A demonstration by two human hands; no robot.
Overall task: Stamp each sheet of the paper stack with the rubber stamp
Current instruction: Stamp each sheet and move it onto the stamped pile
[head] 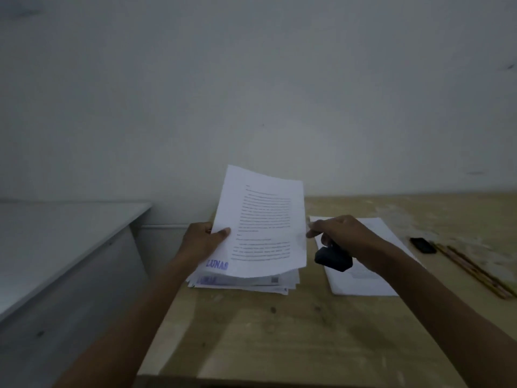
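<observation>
Stamped sheet [263, 225] lifted over the left pile [246, 281]; light and limp, best held at its edges.

Left hand [200, 242] pinches its left edge; right hand [340, 233] curls round the rubber stamp [333, 259] (fingertips at the sheet's right edge). Remaining sheets [363, 278] lie right; pencils [475, 271] and a dark object [423, 245] are well apart.

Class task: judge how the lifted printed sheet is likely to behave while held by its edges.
The sheet probably flops: it curves between the left hand and right hand. It seems light, since fingertip pinches carry it. It would likely crease easily.
</observation>
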